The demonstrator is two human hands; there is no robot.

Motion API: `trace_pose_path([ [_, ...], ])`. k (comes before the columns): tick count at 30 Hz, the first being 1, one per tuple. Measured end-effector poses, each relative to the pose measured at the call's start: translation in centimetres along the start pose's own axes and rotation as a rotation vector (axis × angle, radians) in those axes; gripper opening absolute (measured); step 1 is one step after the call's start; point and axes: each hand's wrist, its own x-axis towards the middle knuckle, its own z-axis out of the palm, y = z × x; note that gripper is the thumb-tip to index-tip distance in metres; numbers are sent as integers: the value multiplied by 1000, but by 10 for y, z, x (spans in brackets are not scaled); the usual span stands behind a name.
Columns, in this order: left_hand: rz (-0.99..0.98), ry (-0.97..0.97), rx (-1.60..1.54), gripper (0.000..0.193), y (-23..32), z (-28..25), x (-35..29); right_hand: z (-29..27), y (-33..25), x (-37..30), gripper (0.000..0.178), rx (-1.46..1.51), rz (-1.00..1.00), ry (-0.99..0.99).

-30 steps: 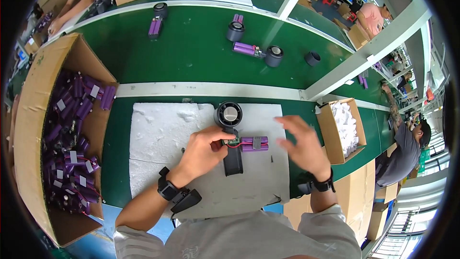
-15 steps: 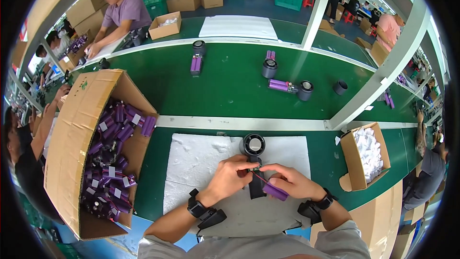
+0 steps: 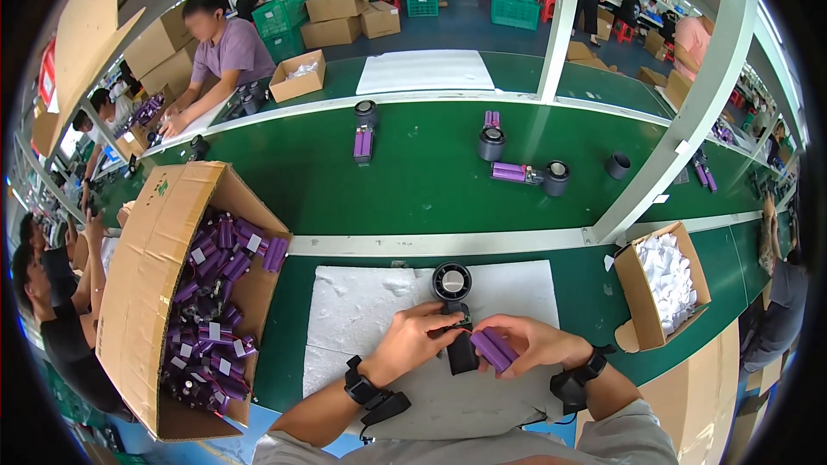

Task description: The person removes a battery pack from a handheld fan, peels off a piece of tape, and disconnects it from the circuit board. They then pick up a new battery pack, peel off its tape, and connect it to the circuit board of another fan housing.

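A black handheld fan point(image 3: 451, 282) with a round head lies on the white foam sheet point(image 3: 353, 301), its flat black handle point(image 3: 463, 356) toward me. My left hand point(image 3: 412, 346) is closed at the fan's neck, thumb and forefinger pinching by a small circuit board point(image 3: 463, 317); the fingers partly hide the grip. My right hand point(image 3: 541, 344) holds a purple battery pack point(image 3: 494, 350) of two cells side by side, just right of the handle. A bit of red wire point(image 3: 465, 330) shows between the hands.
A large carton point(image 3: 146, 293) of purple battery packs stands left; a small carton point(image 3: 665, 284) of white pieces stands right. Beyond a white rail point(image 3: 431, 244), several fan units point(image 3: 491, 145) lie on the green bench point(image 3: 396, 198). A white post point(image 3: 676, 112) rises right. A co-worker point(image 3: 228, 56) sits far left.
My right hand has drawn its fingertips back from the fan's neck. The battery pack has been turned so both cells face up. My left hand keeps its pinch. The whole view has shifted slightly.
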Motion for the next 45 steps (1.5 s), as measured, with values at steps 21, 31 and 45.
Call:
trace_pose_path([
  [21,52,-66,-65,26,8,-9,2,26,11,15,72,-782,-223,347],
  [31,-25,-141,-88,30,10,-15,-3,32,21,22,70,-1020,-406,434],
  [45,35,-154,-75,36,-4,-12,7,38,30,24,57,-1037,-468,584],
])
